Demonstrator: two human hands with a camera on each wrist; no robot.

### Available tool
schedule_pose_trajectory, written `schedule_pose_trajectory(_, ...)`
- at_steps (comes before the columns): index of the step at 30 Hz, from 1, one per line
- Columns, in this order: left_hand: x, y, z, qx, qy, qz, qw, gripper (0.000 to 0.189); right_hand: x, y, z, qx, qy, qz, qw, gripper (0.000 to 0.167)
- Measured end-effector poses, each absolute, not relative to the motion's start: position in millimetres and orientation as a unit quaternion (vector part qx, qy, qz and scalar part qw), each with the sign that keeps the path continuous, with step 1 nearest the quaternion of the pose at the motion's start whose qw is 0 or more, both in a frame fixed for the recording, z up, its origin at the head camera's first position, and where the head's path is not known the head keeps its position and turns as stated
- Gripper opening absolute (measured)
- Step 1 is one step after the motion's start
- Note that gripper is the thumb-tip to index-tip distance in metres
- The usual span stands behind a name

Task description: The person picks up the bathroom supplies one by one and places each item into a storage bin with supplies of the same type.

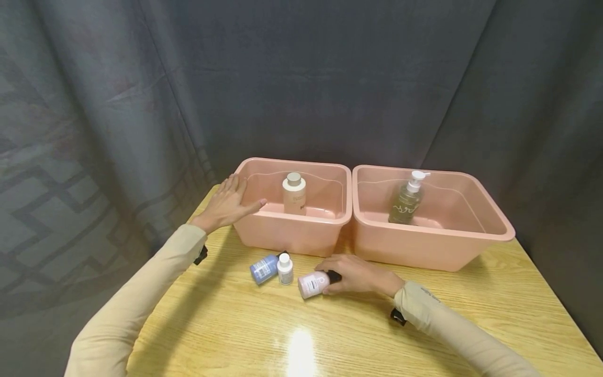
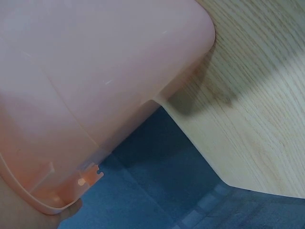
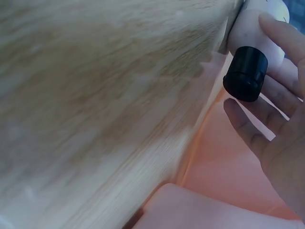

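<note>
My right hand (image 1: 354, 273) holds a small pale pink bottle (image 1: 313, 284) that lies on the table with its black cap (image 3: 246, 74) toward the palm. In the right wrist view the thumb is on one side of the bottle and fingers on the other. My left hand (image 1: 227, 203) rests on the left end of the left pink bin (image 1: 287, 233), fingers straight, thumb stretched over the front rim. Beside the pink bottle stands a small white bottle (image 1: 285, 270). A blue bottle (image 1: 265, 269) with a dark cap lies just left of it.
Inside the left bin stands a cream bottle (image 1: 294, 196) with a grey cap. The right pink bin (image 1: 424, 248) holds a green pump bottle (image 1: 404, 205) with a white pump. Both bins stand side by side on the wooden table (image 1: 235, 324), before a grey curtain (image 1: 301, 84).
</note>
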State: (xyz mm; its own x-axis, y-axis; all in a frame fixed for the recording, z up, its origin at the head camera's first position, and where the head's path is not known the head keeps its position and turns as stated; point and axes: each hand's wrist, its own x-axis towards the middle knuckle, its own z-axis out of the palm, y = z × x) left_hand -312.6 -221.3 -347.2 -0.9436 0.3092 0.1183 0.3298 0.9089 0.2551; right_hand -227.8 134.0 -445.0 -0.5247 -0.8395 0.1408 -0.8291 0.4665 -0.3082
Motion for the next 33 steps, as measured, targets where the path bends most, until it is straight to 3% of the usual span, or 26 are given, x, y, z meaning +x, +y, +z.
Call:
schedule_pose_trajectory(15, -313.6, -221.3, -349.1, -0.164, -0.976, -0.14, 0.035, 0.108, -228.6, 130.3, -444.3, -0.485, 0.85, -0.201, 0.041, 0.04)
schedule_pose_trajectory(33, -311.9, -220.8, -347.1, -0.164, -0.976, -0.14, 0.029, 0.109, -224.7, 129.9, -441.7, -0.485, 0.848, -0.214, 0.026, 0.048)
